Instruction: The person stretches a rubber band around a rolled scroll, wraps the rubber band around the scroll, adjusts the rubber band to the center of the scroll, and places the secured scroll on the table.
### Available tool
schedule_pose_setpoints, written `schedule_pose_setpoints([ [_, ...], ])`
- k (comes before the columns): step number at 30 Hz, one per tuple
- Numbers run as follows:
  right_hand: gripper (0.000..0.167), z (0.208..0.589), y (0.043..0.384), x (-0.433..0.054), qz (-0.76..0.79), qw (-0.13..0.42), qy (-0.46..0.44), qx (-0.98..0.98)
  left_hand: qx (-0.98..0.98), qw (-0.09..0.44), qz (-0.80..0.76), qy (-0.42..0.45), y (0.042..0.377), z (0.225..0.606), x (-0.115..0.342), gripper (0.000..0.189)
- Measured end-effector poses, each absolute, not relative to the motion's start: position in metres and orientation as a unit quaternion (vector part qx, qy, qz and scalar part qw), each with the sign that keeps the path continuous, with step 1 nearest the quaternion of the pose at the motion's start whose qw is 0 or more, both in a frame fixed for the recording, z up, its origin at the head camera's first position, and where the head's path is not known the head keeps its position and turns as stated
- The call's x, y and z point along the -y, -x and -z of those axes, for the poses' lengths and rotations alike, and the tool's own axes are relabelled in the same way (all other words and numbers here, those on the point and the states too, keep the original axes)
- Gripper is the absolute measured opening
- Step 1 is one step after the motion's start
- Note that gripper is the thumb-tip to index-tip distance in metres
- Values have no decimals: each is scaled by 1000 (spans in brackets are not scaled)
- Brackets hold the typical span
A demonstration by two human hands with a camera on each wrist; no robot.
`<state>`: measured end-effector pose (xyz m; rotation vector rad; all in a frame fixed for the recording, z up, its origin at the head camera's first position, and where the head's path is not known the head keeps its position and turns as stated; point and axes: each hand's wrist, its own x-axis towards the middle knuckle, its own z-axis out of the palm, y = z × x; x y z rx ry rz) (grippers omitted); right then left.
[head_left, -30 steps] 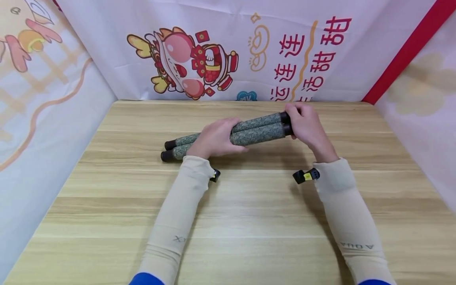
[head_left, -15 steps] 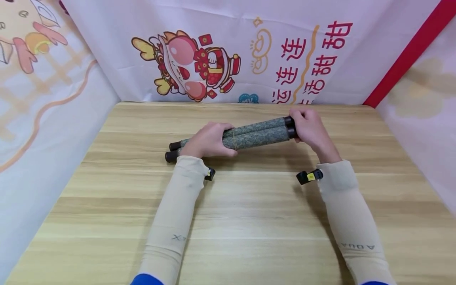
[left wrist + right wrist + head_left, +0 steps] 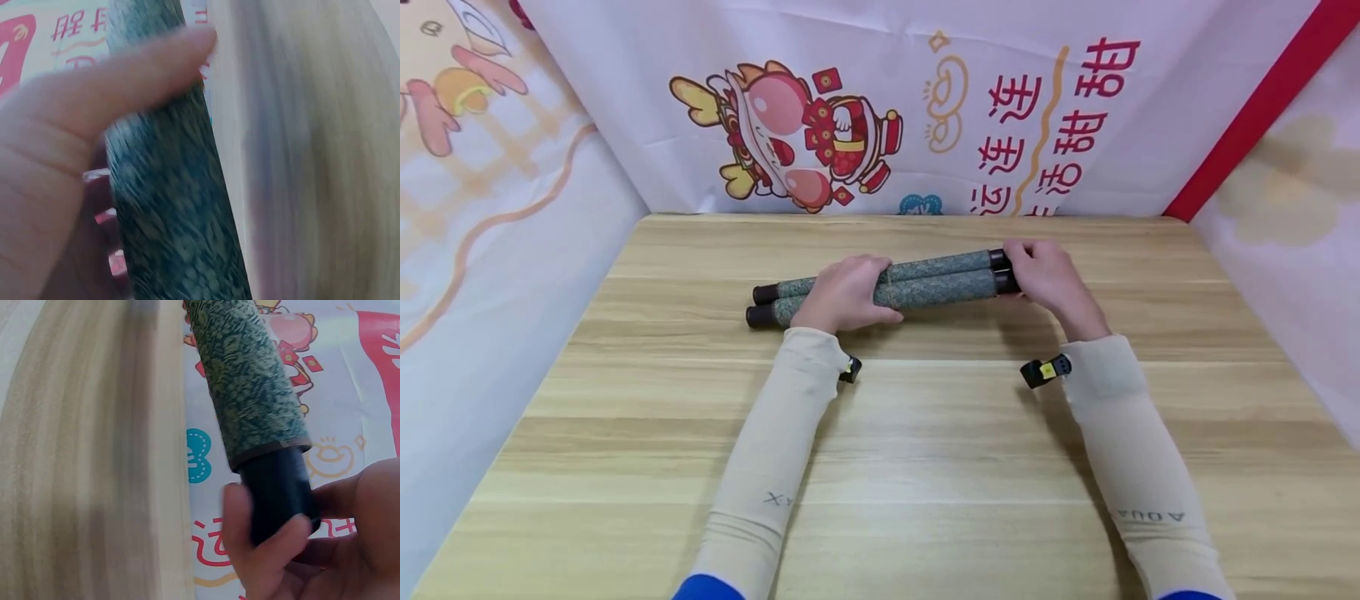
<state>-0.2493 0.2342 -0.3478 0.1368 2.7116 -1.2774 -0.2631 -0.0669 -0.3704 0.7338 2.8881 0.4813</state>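
A rolled scroll (image 3: 942,287), two rolls lying side by side in green patterned brocade with dark end knobs, is held slanting across the far part of the table. The left hand (image 3: 846,296) grips it around the middle, its thumb laid across the near roll in the left wrist view, where the brocade (image 3: 172,194) is blurred. At the right end the right hand (image 3: 1051,279) holds the dark knobs; the right wrist view shows fingers and thumb around one black knob (image 3: 275,487). Shadows beneath suggest the scroll is off the tabletop. The left hand's other fingers are mostly hidden.
The wood-grain table (image 3: 925,467) stretches in front of both arms. Behind it stands a white printed backdrop (image 3: 647,83) with a cartoon figure and red characters. Printed cloth panels border both sides. Each wrist carries a small black camera (image 3: 1047,371).
The scroll's right end has come down a little with the right hand, while its left end sits slightly higher, so it slants less. Both hands keep their grip.
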Motion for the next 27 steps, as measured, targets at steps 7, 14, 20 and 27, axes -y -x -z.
schedule_pose_setpoints([
  [7,59,346,247,-234,344,124,-43,-930,-961,74,-131,-232,262,372,63,95],
  [14,57,345,242,-233,294,180,-16,-939,-959,92,-125,-239,262,376,63,91],
  [20,60,346,242,-230,276,193,-13,-941,-954,109,-156,-233,263,378,70,89],
  [27,62,348,244,-235,257,204,9,-945,-943,101,-236,-211,263,371,82,90],
])
